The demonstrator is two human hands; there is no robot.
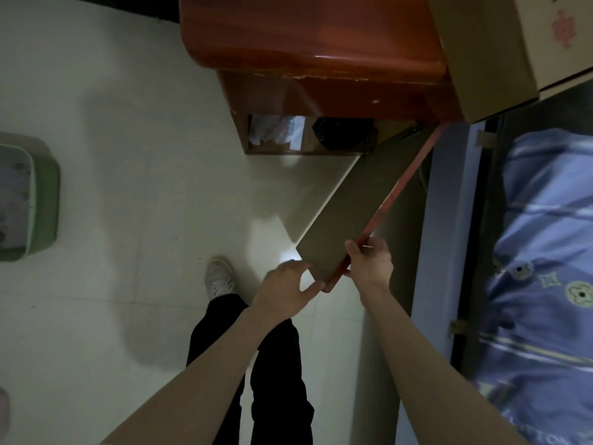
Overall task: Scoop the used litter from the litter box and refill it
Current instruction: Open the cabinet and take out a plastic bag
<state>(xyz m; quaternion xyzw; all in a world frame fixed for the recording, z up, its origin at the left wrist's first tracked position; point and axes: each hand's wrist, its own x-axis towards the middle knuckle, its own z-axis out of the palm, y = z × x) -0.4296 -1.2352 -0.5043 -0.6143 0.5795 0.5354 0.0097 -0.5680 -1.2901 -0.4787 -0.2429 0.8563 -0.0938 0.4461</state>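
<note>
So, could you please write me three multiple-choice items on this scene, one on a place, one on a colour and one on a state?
1. Where in the head view is the litter box?
A. At the left edge, on the floor
B. Inside the cabinet
C. On the bed

2. What colour is the litter box's rim?
A. Red
B. Green
C. Black

3. What state is the cabinet door in?
A. Shut
C. Missing
B. Swung open, with both hands on it

Answers: 1 A, it sits on the pale floor at far left. 2 B, its rim is green. 3 B, the left hand and right hand grip its free end.
</note>
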